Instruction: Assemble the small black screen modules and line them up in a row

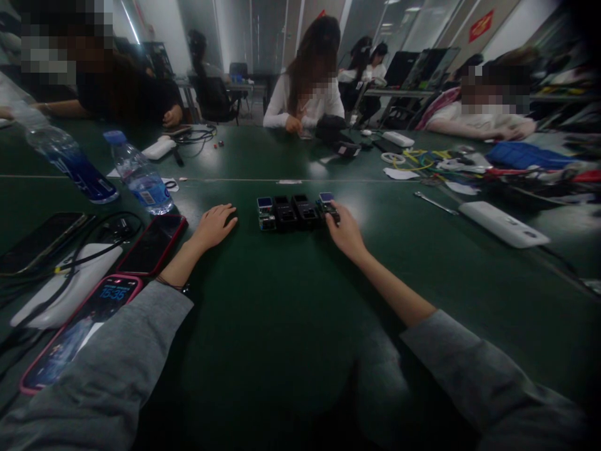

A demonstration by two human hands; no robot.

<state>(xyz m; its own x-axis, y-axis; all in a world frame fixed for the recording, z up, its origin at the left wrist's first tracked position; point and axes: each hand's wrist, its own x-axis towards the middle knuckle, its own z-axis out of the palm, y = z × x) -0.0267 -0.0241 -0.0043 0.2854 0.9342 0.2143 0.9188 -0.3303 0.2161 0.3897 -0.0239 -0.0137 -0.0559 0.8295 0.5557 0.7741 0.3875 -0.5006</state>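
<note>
On the dark green table a short row of small devices stands in front of me. At its left end is a circuit board with a small screen (266, 219). Two black plastic cases (284, 213) fill the middle. A similar circuit board (325, 198) with a screen forms the right end. My right hand (346, 233) has its thumb and fingers closed on that right board, partly covering it. My left hand (215, 227) lies flat on the table, left of the row, fingers stretched out, touching no device.
Left of me are two plastic bottles (145, 178), several phones (153, 244), a white power strip (70, 282) and cables. To the right lie a wrench (436, 203), another power strip (504, 223) and tangled wires (436, 160). Several people sit across the table (263, 313).
</note>
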